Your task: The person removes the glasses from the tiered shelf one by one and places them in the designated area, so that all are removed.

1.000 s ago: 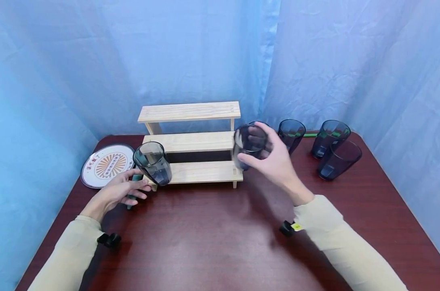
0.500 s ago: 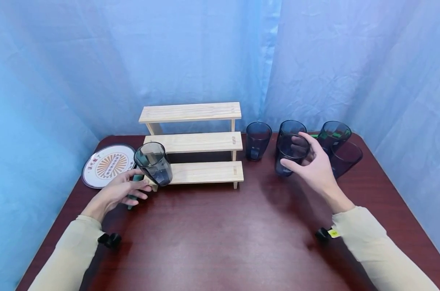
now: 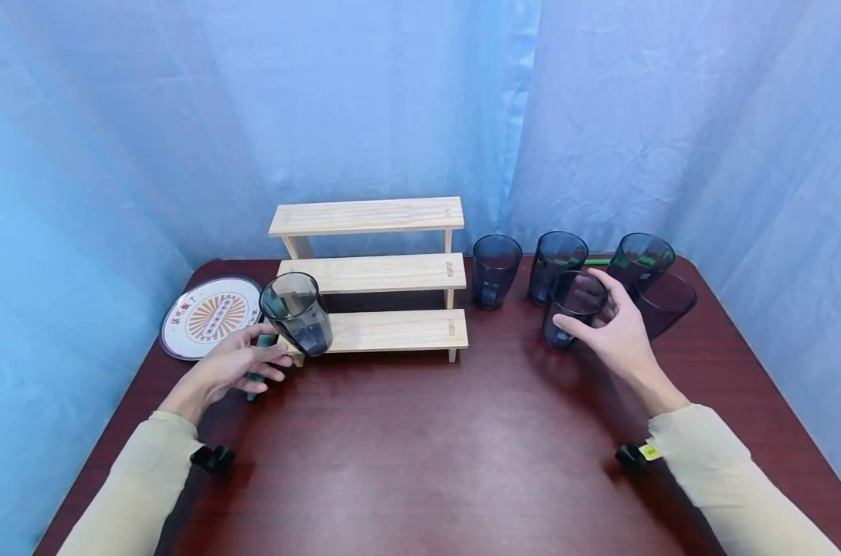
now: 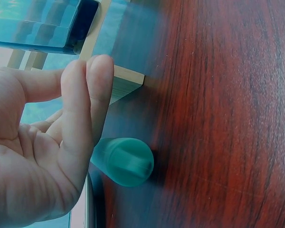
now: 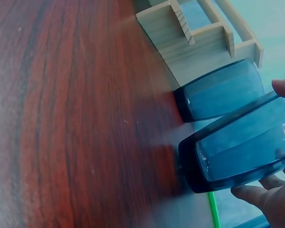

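Observation:
My right hand (image 3: 618,332) grips a dark tinted drinking glass (image 3: 568,313) between thumb and fingers, over the right part of the table. In the right wrist view the held glass (image 5: 237,147) has its base close to the tabletop; whether it touches I cannot tell. My left hand (image 3: 235,367) is by the left end of a three-step wooden stand (image 3: 364,274), fingers loosely bent and holding nothing. Another tinted glass (image 3: 305,324) stands upright on the left end of the lowest step, just above that hand. A green cylindrical thing (image 4: 130,164) is beside the left hand, partly hidden.
Several more tinted glasses stand at the back right, among them one beside the stand (image 3: 495,270) and one in the rear corner (image 3: 641,262). A white patterned plate (image 3: 211,316) is at the far left. A green strip (image 3: 597,262) lies along the back edge; blue curtains surround the table.
My right hand has carried the glass rightward from beside the stand and lowered it in front of the other glasses. The left hand has hardly moved.

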`<state>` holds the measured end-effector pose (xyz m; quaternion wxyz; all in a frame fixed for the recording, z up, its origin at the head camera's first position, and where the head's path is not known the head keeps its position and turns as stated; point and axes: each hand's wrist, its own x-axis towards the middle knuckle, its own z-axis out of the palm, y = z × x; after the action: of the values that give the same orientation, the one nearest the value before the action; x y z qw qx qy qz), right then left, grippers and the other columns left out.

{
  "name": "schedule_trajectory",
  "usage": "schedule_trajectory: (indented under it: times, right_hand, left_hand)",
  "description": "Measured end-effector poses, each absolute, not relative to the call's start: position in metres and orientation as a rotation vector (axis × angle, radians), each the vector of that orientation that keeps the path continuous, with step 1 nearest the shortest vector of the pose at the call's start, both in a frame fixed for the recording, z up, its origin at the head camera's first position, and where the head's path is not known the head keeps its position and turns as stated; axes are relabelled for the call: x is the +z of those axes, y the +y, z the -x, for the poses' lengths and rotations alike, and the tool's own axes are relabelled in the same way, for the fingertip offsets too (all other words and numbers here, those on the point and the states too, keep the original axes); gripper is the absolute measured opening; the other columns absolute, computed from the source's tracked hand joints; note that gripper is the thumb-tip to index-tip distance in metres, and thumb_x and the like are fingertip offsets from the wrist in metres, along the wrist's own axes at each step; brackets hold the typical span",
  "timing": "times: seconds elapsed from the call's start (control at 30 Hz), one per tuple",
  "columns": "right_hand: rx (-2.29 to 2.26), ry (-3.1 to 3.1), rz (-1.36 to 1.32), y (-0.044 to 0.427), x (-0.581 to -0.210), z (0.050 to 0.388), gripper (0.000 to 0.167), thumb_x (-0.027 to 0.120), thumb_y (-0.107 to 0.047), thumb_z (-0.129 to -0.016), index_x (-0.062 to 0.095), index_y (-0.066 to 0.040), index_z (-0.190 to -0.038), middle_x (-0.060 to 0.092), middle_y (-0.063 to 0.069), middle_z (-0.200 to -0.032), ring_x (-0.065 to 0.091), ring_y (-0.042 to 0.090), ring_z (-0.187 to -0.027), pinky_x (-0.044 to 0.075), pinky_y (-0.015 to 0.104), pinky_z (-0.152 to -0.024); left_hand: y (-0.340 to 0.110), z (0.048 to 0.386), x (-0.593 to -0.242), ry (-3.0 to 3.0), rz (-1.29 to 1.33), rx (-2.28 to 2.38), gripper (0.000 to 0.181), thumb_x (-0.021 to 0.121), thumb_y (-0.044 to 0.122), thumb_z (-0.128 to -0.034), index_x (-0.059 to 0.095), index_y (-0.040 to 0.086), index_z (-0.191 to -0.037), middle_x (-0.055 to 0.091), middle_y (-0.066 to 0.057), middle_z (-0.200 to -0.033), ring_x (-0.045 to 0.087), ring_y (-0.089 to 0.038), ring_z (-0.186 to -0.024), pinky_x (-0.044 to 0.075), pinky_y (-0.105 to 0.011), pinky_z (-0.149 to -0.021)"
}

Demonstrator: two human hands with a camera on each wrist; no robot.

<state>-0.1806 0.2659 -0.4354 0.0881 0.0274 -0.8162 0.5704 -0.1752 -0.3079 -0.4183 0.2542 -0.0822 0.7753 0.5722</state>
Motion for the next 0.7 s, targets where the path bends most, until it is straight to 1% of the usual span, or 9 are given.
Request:
schedule_trajectory:
  times: [0.23,0.47,0.7]
  right_hand:
    - [1.688,-2.437,-0.070,0.2685,-0.4382,0.1811,0.090,0.083,-0.020,-0.087,0.028,-0.018,-0.159,0.050,0.009,-0.146,0.056,0.022,-0.122,0.046,0.009,-0.090]
    - [1.691,-2.436,-0.070,0.2699,-0.4419,0.1821,0.091,0.081,-0.020,-0.089,0.026,-0.018,-0.160,0.049,0.010,-0.147,0.055,0.022,-0.123,0.047,0.009,-0.087]
    - [1.816,-2.418,-0.088,0.2721,-0.4416,0.1822,0.091,0.079,-0.019,-0.091,0.021,-0.019,-0.161,0.047,0.012,-0.149,0.050,0.024,-0.130,0.046,0.011,-0.093]
  left_hand:
    - [-0.3074,0.1748,-0.4173,2.104,0.234,1.553,0.063,0.063,0.024,-0.1020,0.028,0.004,-0.150,0.074,-0.014,-0.109,0.073,-0.019,-0.082,0.060,-0.031,-0.060]
    - [-0.3069,0.1734,-0.4158,2.103,0.213,1.547,0.066,0.062,0.025,-0.1027,0.024,0.004,-0.153,0.073,-0.015,-0.111,0.072,-0.019,-0.083,0.060,-0.032,-0.060]
    - [-0.3069,0.1744,-0.4178,2.103,0.226,1.554,0.070,0.064,0.026,-0.1020,0.022,0.005,-0.155,0.073,-0.015,-0.111,0.073,-0.019,-0.085,0.059,-0.031,-0.060]
